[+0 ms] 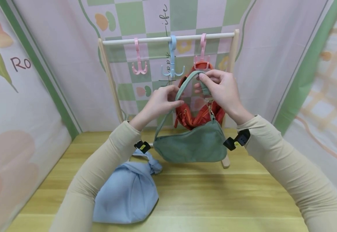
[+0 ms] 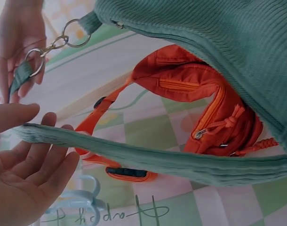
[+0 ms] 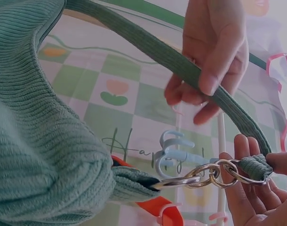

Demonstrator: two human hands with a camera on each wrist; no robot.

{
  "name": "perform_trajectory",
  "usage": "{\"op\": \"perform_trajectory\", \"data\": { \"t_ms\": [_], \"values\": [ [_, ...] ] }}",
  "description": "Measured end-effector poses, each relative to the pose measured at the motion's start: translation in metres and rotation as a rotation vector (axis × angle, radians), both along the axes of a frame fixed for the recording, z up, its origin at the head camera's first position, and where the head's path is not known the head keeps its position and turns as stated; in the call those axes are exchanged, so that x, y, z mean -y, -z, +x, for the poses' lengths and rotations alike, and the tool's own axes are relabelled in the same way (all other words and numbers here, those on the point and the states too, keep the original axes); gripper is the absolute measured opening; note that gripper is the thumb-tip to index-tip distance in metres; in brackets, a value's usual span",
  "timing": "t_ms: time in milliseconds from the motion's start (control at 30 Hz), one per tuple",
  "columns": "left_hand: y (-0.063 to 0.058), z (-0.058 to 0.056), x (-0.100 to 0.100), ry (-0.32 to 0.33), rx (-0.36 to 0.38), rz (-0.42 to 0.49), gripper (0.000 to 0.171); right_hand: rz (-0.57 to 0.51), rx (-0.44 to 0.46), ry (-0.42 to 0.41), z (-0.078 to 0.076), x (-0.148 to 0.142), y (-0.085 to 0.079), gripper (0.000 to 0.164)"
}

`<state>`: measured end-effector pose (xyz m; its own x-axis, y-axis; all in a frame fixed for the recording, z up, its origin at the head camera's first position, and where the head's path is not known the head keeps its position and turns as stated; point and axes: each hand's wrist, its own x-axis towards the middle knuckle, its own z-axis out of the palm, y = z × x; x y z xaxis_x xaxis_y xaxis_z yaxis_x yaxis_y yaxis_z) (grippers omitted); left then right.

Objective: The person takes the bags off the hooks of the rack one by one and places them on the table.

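A green corduroy shoulder bag (image 1: 192, 143) hangs by its strap (image 2: 181, 160) between both hands, above the table. My left hand (image 1: 163, 99) pinches the strap partway along, thumb on one side and fingers on the other. Near the strap's other end my right hand (image 1: 222, 90) grips it, close to the metal rings (image 3: 211, 175) that join strap to bag. Behind the bag, a red-orange waist bag (image 2: 181, 80) hangs from the right pink hook (image 1: 203, 48). A blue hook (image 1: 172, 54) on the rack is just above and beyond my left hand.
A rack with a white bar (image 1: 157, 39) and wooden posts (image 1: 234, 51) stands at the back of the wooden table (image 1: 215, 199). Another pink hook (image 1: 139, 56) hangs at the left. A light-blue knotted bag (image 1: 128, 193) lies at the front left, beneath my left forearm.
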<state>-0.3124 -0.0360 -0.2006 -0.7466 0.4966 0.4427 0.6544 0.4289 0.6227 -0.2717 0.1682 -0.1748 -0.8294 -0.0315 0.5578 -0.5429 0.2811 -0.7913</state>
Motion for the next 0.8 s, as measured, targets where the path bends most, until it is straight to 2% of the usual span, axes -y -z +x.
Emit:
{"op": "perform_trajectory", "data": {
  "t_ms": [200, 267, 400, 800],
  "values": [
    [0.005, 0.001, 0.004, 0.023, 0.022, 0.042, 0.013, -0.004, 0.002, 0.015, 0.002, -0.005, 0.003, 0.025],
    [0.004, 0.002, 0.006, 0.036, 0.051, 0.075, 0.011, -0.009, 0.013, 0.020, 0.003, -0.006, 0.005, 0.026],
    [-0.002, 0.006, 0.010, 0.021, 0.101, 0.120, 0.007, -0.011, 0.030, 0.035, 0.004, -0.010, 0.008, 0.027],
    [-0.008, 0.010, 0.015, -0.009, 0.127, 0.102, 0.010, -0.045, 0.060, 0.026, 0.005, -0.015, 0.016, 0.032]
  ]
}}
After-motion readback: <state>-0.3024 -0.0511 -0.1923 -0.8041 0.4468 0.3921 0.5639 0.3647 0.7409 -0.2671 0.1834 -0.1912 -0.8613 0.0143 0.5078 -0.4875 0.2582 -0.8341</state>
